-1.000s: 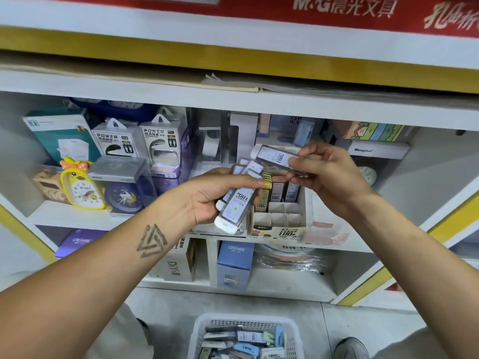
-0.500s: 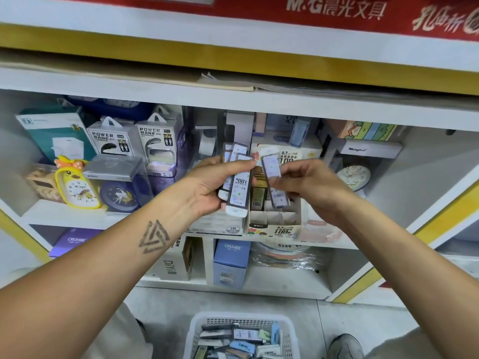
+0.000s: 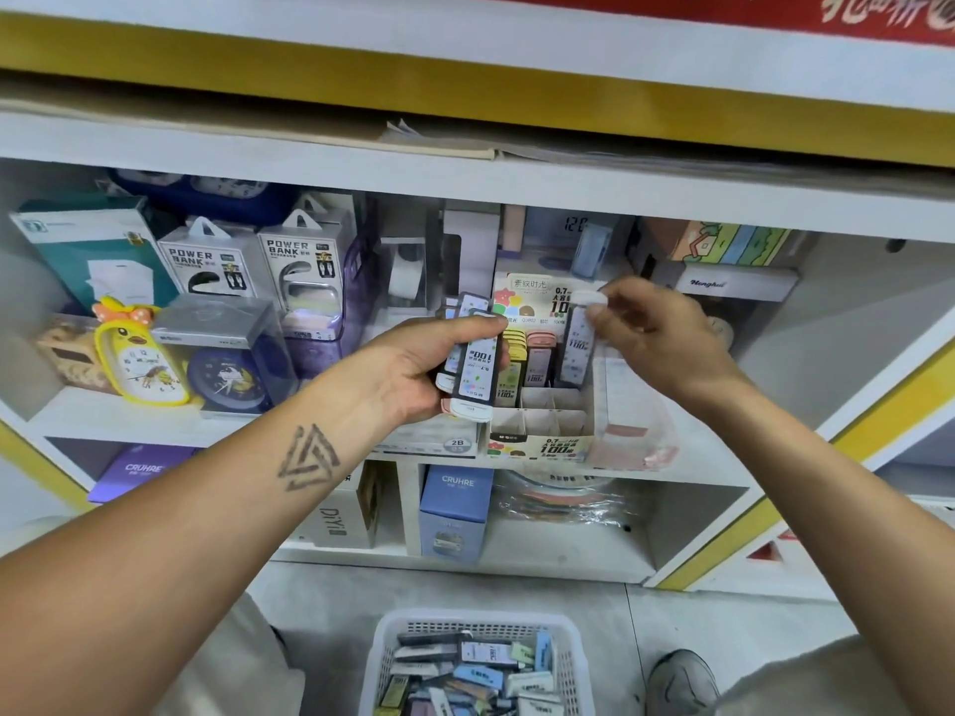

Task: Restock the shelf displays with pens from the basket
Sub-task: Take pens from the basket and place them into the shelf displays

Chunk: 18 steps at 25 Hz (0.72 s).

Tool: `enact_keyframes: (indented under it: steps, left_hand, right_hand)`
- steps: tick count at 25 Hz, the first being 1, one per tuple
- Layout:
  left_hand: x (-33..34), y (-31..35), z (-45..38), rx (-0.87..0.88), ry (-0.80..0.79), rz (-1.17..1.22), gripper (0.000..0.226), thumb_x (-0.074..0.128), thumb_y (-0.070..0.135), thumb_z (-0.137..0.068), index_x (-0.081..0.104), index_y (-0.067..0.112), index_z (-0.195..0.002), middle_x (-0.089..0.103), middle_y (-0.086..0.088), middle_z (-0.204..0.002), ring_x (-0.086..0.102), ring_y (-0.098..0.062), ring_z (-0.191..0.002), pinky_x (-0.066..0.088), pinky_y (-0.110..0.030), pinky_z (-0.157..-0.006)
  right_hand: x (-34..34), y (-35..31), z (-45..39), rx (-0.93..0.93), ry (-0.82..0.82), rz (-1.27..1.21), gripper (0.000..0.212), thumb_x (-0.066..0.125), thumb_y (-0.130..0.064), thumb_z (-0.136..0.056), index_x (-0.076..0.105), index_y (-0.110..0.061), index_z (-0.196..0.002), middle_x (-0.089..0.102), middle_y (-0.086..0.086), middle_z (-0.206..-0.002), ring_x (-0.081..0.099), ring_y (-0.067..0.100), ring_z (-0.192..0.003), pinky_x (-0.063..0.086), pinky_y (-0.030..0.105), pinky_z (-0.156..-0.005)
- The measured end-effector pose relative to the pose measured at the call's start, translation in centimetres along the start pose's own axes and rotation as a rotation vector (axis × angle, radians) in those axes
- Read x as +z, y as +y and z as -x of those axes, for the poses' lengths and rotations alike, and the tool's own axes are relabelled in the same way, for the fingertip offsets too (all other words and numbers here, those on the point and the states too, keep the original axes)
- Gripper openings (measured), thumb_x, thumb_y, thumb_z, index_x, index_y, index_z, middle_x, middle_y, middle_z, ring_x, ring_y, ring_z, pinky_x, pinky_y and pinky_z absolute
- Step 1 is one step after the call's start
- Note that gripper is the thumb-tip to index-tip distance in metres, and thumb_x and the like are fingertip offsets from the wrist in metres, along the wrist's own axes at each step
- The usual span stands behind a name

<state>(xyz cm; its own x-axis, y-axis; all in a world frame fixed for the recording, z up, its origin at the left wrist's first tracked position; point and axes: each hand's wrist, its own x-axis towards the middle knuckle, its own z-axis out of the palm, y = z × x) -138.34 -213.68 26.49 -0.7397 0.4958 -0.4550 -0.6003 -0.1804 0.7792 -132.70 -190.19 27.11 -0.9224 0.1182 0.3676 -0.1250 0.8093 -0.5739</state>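
So the left hand [image 3: 429, 369] is wrapped around a small stack of flat white and dark plastic refill cases [image 3: 473, 369], thumb across the front one, which sits upright with its "100" label upside down. That stack hangs right in front of the left edge of the compartmented cardboard display box [image 3: 537, 441] on the white middle shelf [image 3: 155, 426].

The right hand [image 3: 656, 343] is just to the right of that, fingertips pinched on the white cap end of one more pale slim refill case [image 3: 578, 348]. That case stands upright with its lower end down in the back right part of the box, next to a pink case [image 3: 540, 359] and a yellow-green case [image 3: 510, 369] already standing in the rear slots. Can't tell if its bottom touches the box floor.

Room-wise: the front slots of the box look open, just bare cardboard dividers. The box's printed back card rises right behind the right hand's fingers, and a clear plastic packet with pink bits [image 3: 635, 426] sits tight against the box's right side. The shelf board above hangs low over both hands.

The white plastic mesh basket [image 3: 382, 658] is on the floor below, straight under the hands, piled with more mixed-colour cases. A grey shoe [image 3: 682, 682] is beside it on the right.
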Motion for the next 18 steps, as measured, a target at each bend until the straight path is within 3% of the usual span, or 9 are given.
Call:
enact_keyframes:
  steps: [2, 6, 10, 12, 14, 16, 18]
  left_hand:
    - [0.1, -0.2, -0.1, -0.009, -0.007, -0.010, 0.017, 0.076, 0.011, -0.080, 0.069, 0.007, -0.095, 0.072, -0.009, -0.073, 0.070, -0.017, -0.058, 0.059, -0.027, -0.055]
    - [0.2, -0.3, -0.3, -0.024, -0.014, -0.026, 0.010, 0.073, 0.011, -0.085, 0.068, 0.007, -0.092, 0.072, -0.009, -0.071, 0.070, -0.017, -0.056, 0.057, -0.027, -0.049]
    - [0.1, -0.3, -0.4, -0.029, -0.018, -0.036, 0.010, 0.073, 0.011, -0.084, 0.068, 0.007, -0.092, 0.073, -0.008, -0.073, 0.070, -0.017, -0.058, 0.056, -0.027, -0.049]
    - [0.1, -0.3, -0.4, -0.029, -0.023, -0.039, 0.012, 0.074, 0.012, -0.083, 0.069, 0.007, -0.092, 0.073, -0.008, -0.074, 0.071, -0.018, -0.059, 0.057, -0.028, -0.050]
    - [0.2, -0.4, -0.3, -0.025, -0.023, -0.043, 0.022, 0.075, 0.014, -0.082, 0.070, 0.006, -0.101, 0.075, -0.010, -0.083, 0.073, -0.020, -0.066, 0.061, -0.033, -0.059]
    - [0.5, -0.5, -0.3, -0.003, -0.009, -0.039, 0.037, 0.077, 0.016, -0.079, 0.068, 0.006, -0.114, 0.075, -0.014, -0.099, 0.074, -0.024, -0.082, 0.061, -0.040, -0.075]
    - [0.6, -0.6, -0.4, 0.049, 0.021, -0.001, 0.038, 0.078, 0.015, -0.079, 0.068, 0.005, -0.114, 0.074, -0.018, -0.105, 0.073, -0.030, -0.089, 0.061, -0.044, -0.077]
  right_hand:
    - [0.7, 0.3, -0.1, -0.078, 0.004, 0.121, 0.014, 0.068, -0.027, -0.093, 0.073, -0.014, -0.093, 0.068, 0.002, -0.087, 0.062, 0.018, -0.080, 0.049, 0.031, -0.073]
    - [1.1, 0.6, -0.3, -0.147, 0.060, 0.190, 0.012, 0.073, -0.018, -0.089, 0.074, -0.010, -0.099, 0.073, 0.005, -0.087, 0.065, 0.023, -0.080, 0.045, 0.026, -0.072]
    - [1.5, 1.1, 0.0, -0.202, 0.006, 0.293, 0.021, 0.070, -0.014, -0.091, 0.066, -0.014, -0.112, 0.073, 0.008, -0.088, 0.067, 0.032, -0.083, 0.055, 0.040, -0.075]
    - [1.7, 1.0, -0.1, -0.231, 0.029, 0.419, 0.012, 0.064, -0.015, -0.094, 0.068, -0.009, -0.104, 0.073, 0.010, -0.090, 0.066, 0.035, -0.084, 0.055, 0.043, -0.072]
    - [1.9, 0.3, -0.4, -0.233, 0.034, 0.425, 0.017, 0.061, -0.016, -0.096, 0.073, -0.005, -0.092, 0.072, 0.008, -0.088, 0.066, 0.031, -0.082, 0.054, 0.039, -0.071]
    - [1.8, -1.4, -0.3, -0.045, -0.082, 0.057, 0.017, 0.067, -0.025, -0.094, 0.075, -0.010, -0.090, 0.074, 0.002, -0.081, 0.068, 0.022, -0.071, 0.053, 0.030, -0.066]
    - [2.1, -3.9, 0.6, 0.241, -0.377, -0.499, 0.031, 0.076, -0.040, -0.085, 0.068, -0.011, -0.094, 0.075, 0.011, -0.079, 0.070, 0.026, -0.064, 0.054, 0.032, -0.058]
